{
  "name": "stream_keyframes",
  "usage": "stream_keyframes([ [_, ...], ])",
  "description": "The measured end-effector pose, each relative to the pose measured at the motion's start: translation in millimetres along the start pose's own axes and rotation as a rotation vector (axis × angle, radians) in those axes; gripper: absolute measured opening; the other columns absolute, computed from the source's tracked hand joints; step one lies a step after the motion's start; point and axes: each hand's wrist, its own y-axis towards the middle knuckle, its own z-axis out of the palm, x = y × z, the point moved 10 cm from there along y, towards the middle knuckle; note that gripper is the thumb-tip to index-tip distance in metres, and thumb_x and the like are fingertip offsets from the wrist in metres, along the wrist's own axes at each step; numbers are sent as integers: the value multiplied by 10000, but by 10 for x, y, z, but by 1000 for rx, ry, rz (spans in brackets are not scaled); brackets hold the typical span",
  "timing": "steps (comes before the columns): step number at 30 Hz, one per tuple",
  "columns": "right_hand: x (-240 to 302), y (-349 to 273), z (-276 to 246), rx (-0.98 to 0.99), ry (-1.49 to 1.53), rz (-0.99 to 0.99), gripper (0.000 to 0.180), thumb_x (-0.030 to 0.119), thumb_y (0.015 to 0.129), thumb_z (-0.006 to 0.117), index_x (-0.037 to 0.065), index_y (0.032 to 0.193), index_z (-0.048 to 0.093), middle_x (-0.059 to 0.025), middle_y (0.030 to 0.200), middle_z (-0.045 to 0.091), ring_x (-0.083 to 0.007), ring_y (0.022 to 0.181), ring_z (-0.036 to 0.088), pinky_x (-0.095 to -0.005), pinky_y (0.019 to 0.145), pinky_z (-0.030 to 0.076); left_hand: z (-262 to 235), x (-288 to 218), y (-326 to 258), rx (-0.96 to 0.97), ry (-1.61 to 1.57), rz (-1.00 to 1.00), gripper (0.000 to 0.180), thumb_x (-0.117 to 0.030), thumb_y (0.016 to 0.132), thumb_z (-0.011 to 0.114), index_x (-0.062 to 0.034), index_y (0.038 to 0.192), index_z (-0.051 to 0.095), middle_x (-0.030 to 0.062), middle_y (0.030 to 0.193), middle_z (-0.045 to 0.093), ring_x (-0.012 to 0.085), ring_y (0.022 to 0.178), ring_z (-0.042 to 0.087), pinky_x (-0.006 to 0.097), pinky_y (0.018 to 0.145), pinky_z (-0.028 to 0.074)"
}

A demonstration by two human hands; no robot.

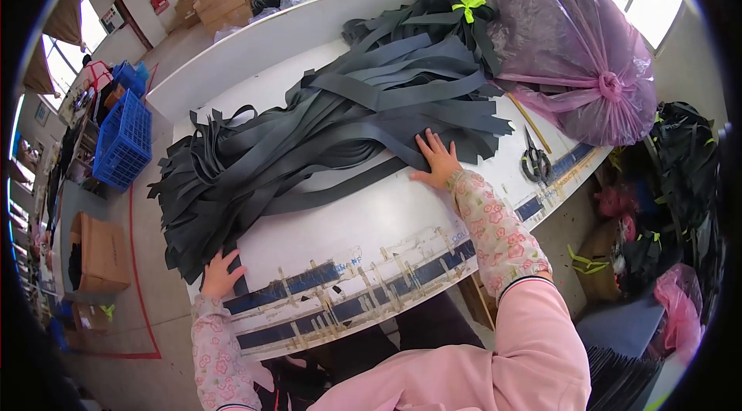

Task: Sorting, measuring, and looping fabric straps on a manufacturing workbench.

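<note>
A big heap of dark grey fabric strips lies lengthwise across the white table. My right hand rests on the strips near their right end, fingers spread and palm down. At the near left end of the heap, my left hand has its fingers apart beside a dark strip that hangs toward the table's near edge. Part of the left fingers overlaps that strip, and I see no grip on it. Black-handled scissors lie to the right of my right hand.
A bundle of strips tied with a neon yellow band lies at the far end. Beside it bulges a tied pink plastic bag. A yellowish stick lies by the scissors. Blue crates and a cardboard box stand left of the table.
</note>
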Motion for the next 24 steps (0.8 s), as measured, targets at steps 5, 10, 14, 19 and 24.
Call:
stream_keyframes([
  [5,-1136,-237,-651,-531,585,202,195,248,940,636,77,980,721,-116,959,714,-300,917,681,-364,811,531,-416,-749,-179,296,-97,43,458,-391,854,711,-86,1194,698,192,1116,685,307,987,663,374,868,517],
  [10,-2510,-45,-618,-545,192,369,321,45,896,533,82,1196,641,-211,1121,653,-402,1062,610,-462,913,489,-1042,-1387,-5,12,-198,189,323,-221,831,751,-20,1079,700,133,900,666,284,843,655,342,780,522],
  [14,-3691,-57,-509,-320,21,398,561,-43,823,549,78,1370,525,-198,1339,572,-394,1195,558,-455,1042,451,-1418,-2258,577,-445,-147,512,337,-176,850,723,-43,1150,650,112,1096,622,303,1058,588,375,916,479],
  [19,-3166,116,-235,-241,-135,425,316,-14,824,584,104,1106,663,-143,1045,635,-368,985,611,-463,831,517,-1556,-2260,1002,-520,-29,487,652,-314,824,769,-85,1378,512,161,1369,492,336,1269,477,434,1078,381],
  [24,-2954,-209,-465,-437,14,343,195,32,921,545,52,1080,658,-180,990,664,-369,930,643,-440,831,515,-1278,-2274,1348,-424,213,388,737,-347,752,822,-106,1374,508,134,1277,526,315,1214,505,450,1037,384],
])
